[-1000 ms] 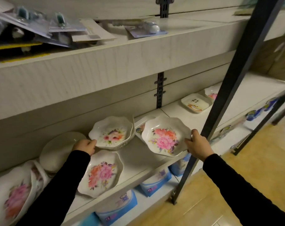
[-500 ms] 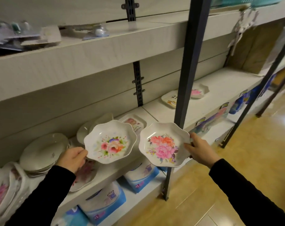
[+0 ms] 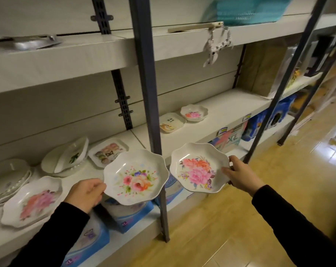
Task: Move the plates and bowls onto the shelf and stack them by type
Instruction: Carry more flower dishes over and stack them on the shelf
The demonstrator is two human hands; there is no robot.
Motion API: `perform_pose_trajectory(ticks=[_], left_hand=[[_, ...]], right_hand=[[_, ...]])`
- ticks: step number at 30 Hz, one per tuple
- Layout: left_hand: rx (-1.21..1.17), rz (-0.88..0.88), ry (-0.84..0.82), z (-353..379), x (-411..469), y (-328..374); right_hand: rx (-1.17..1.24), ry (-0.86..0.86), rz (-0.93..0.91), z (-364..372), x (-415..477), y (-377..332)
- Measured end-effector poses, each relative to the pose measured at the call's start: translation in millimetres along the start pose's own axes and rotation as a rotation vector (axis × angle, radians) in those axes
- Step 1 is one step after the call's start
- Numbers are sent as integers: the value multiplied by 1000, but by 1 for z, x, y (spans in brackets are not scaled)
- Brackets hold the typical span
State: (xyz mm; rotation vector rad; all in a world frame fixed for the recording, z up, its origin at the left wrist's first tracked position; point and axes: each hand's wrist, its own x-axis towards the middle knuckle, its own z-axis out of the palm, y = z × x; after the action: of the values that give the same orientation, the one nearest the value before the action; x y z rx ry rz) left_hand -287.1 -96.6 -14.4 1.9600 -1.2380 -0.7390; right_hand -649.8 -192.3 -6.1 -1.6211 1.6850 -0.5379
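My left hand (image 3: 86, 193) grips the left rim of a scalloped white plate with mixed flowers (image 3: 134, 177), held in the air in front of the shelf (image 3: 211, 120). My right hand (image 3: 240, 175) grips the right rim of a second scalloped plate with pink and orange flowers (image 3: 199, 167), right of the dark post (image 3: 151, 116). On the shelf lie another floral plate (image 3: 32, 201) at the left, a stack of white plates (image 3: 7, 176), white bowls (image 3: 67, 158), a square cartoon plate (image 3: 107, 151), a square dish (image 3: 172, 122) and a small floral bowl (image 3: 194, 112).
The dark metal post rises between the two held plates; a second post (image 3: 286, 78) slants at the right. Blue packages (image 3: 130, 216) sit on the lowest shelf. A teal basket (image 3: 248, 10) stands on the upper shelf. Wooden floor (image 3: 230, 218) lies below.
Both plates have been lifted off the shelf and drawn towards me. The view has swung to the right, showing more of the right shelf section.
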Motion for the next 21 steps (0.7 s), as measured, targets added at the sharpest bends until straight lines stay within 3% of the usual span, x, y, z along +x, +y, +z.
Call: perform_pose_trajectory(ticks=[13, 21], left_hand=[[17, 23, -63, 110, 13, 92], [-67, -5, -49, 155, 60, 132]], right_hand=[[22, 44, 71, -100, 60, 67], [41, 39, 76, -127, 143, 86]])
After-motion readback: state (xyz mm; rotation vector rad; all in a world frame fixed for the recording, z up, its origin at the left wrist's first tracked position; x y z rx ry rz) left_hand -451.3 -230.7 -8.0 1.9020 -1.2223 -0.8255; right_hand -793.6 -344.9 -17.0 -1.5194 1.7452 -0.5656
